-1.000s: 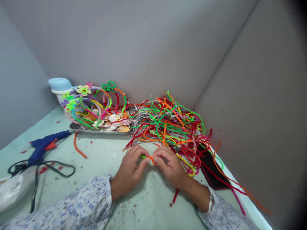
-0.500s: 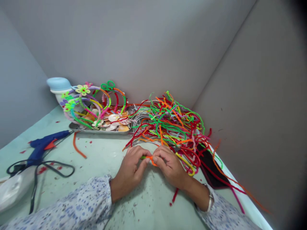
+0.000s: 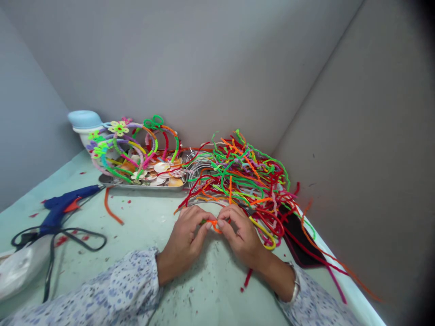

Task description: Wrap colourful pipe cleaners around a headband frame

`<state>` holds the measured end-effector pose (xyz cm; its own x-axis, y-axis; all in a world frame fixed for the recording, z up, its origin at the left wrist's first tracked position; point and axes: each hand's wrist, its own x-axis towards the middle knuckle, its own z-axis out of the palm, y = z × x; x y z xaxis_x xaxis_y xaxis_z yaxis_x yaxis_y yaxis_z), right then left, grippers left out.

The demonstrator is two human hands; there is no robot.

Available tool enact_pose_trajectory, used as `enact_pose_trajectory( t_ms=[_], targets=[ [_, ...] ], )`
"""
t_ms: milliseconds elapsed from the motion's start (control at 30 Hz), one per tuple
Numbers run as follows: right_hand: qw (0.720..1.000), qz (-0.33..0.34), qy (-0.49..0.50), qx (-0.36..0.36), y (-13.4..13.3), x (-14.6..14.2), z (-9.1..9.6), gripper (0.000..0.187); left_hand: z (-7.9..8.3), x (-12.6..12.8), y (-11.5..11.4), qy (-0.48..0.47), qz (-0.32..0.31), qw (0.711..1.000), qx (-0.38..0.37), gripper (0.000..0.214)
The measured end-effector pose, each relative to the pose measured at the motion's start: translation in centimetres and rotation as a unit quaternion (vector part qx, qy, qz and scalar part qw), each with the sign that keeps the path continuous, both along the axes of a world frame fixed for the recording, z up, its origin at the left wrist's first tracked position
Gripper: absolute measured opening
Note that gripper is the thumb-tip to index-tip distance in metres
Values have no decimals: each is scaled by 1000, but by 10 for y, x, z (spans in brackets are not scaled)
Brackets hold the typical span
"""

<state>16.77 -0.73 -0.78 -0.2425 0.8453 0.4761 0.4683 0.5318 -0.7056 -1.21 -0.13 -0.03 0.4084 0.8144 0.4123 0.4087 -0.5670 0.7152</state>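
Note:
Between my fingertips, just above the table, is a small bent orange pipe cleaner (image 3: pixel 215 225) with a bit of green showing at its left. My left hand (image 3: pixel 187 235) pinches it from the left with thumb and forefinger. From the right, my right hand (image 3: pixel 241 235) grips the same piece, thumb and forefinger pressed together. The fingers cover much of its shape. Right behind my hands lies a tangled heap of colourful pipe cleaners (image 3: pixel 244 170), with wire hoops (image 3: pixel 199 170) at its left side.
A metal tray (image 3: pixel 149 186) holds shells and several pipe-cleaner-wrapped headbands (image 3: pixel 149 158). At left lie a blue glue gun (image 3: pixel 57 206) with a looped black cord and a white plastic bag (image 3: pixel 23 269). Red-handled scissors (image 3: pixel 277 222) and a dark phone-like slab (image 3: pixel 302 244) lie at right.
My fingers have shifted slightly around the orange pipe cleaner, which now shows as a small curve between them. Both hands stay in nearly the same place.

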Motion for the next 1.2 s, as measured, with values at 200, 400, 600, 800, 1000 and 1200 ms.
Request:
enact_pose_trajectory(
  t_ms=[200,400,600,800,1000,1200],
  targets=[
    [999,-15,-6,32,-1,-2,-4,9,1,0,1,10,-12,1000,-15,16],
    [999,-16,-13,41,0,-1,-5,8,2,0,1,15,-11,1000,-16,15],
    [998,-24,-23,51,1,-1,-5,8,0,0,2,30,-5,999,-14,17],
    [997,-28,-33,62,-1,-1,-4,7,1,1,2,48,-9,999,-11,19],
    [997,-33,-37,64,0,0,-6,6,0,1,1,61,-12,998,-4,21],
    [996,-24,-39,75,1,-1,-6,5,-1,1,3,72,-17,997,-4,22]
  ],
)
